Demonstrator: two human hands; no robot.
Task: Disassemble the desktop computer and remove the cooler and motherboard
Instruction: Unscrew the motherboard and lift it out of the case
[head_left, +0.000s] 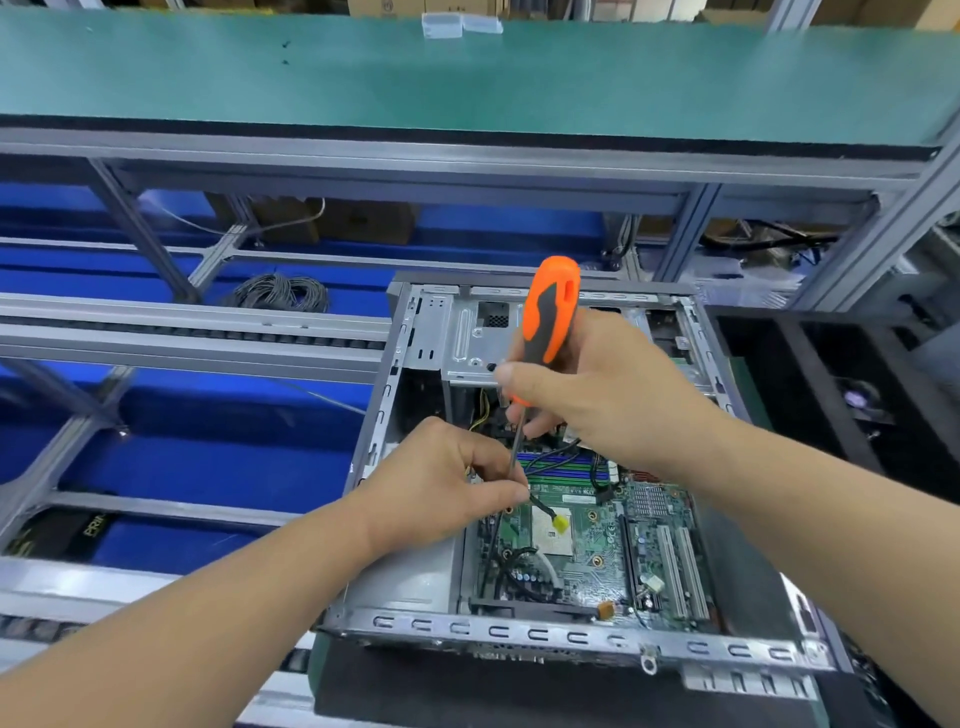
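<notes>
Motherboard (597, 551) lies inside open computer case (498, 631).

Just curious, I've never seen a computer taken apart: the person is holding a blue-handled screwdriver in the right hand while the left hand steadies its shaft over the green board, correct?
Nearly. The head view shows the screwdriver has an orange and grey handle, not blue. The rest holds: the right hand grips it and the left hand pinches its shaft above the green motherboard inside the open case.
</notes>
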